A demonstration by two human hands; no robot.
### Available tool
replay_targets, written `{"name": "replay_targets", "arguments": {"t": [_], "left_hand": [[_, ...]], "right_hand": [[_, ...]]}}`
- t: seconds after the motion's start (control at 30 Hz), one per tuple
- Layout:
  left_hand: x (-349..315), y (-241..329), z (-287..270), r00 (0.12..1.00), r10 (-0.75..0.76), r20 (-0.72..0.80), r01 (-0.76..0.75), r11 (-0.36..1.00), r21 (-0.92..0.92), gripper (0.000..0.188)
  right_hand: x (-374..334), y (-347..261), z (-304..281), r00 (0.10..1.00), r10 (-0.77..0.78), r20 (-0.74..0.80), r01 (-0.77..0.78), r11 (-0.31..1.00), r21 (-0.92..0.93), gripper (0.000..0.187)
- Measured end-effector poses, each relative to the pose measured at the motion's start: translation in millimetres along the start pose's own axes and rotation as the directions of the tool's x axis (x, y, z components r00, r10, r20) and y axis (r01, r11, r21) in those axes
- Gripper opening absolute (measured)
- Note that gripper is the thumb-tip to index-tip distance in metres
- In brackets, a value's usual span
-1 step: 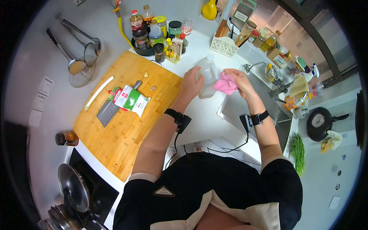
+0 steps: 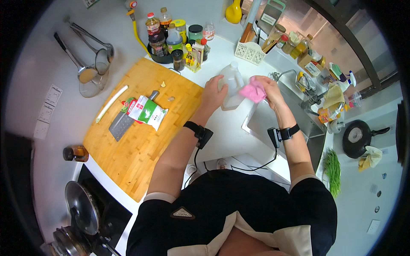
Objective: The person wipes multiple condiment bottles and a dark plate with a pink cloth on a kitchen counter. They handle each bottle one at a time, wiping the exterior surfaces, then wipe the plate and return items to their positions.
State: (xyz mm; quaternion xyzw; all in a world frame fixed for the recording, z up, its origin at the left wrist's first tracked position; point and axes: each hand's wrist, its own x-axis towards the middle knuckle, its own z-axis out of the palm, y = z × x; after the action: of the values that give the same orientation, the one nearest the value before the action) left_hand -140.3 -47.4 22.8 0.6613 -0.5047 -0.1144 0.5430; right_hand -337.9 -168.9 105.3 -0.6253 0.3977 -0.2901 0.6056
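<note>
A translucent plastic jug [image 2: 232, 100] with a white cap stands upright on the white counter between my hands. My left hand [image 2: 212, 97] grips its left side, fingers and thumb curved against the plastic. A crumpled pink cloth [image 2: 253, 91] is pinched in my right hand [image 2: 271, 90], just right of the jug and near the sink's edge. Left of my left hand is a wooden cutting board [image 2: 136, 170]. On it lie a cleaver [image 2: 120, 125], a white and green packet [image 2: 147, 112] partly over the blade, a white scallion stalk [image 2: 112, 103] and small pale pieces.
The sink [image 2: 273, 123] and its faucet [image 2: 286, 73] are at the right. Behind stand sauce bottles [image 2: 174, 40] and a white basket [image 2: 250, 52]. Green stalks [image 2: 332, 173] lie at the far right. A glass-lidded pan [image 2: 82, 208] sits on the stove at lower left.
The pink cloth and my right hand have shifted slightly to the right and up, away from the jug. My left hand and the jug look unmoved.
</note>
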Motion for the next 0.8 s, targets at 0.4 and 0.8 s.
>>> {"name": "replay_targets", "arguments": {"t": [0.4,0.8], "left_hand": [[32,32,82,0.954,-0.283,-0.104,0.287,0.958,0.025,0.072],[33,29,72,0.959,-0.284,0.018,0.285,0.958,-0.037,0.063]], "right_hand": [[14,109,53,0.923,-0.376,-0.076,0.383,0.913,0.137,0.035],[113,166,44,0.942,-0.217,-0.256,0.225,0.974,0.000,0.027]]}}
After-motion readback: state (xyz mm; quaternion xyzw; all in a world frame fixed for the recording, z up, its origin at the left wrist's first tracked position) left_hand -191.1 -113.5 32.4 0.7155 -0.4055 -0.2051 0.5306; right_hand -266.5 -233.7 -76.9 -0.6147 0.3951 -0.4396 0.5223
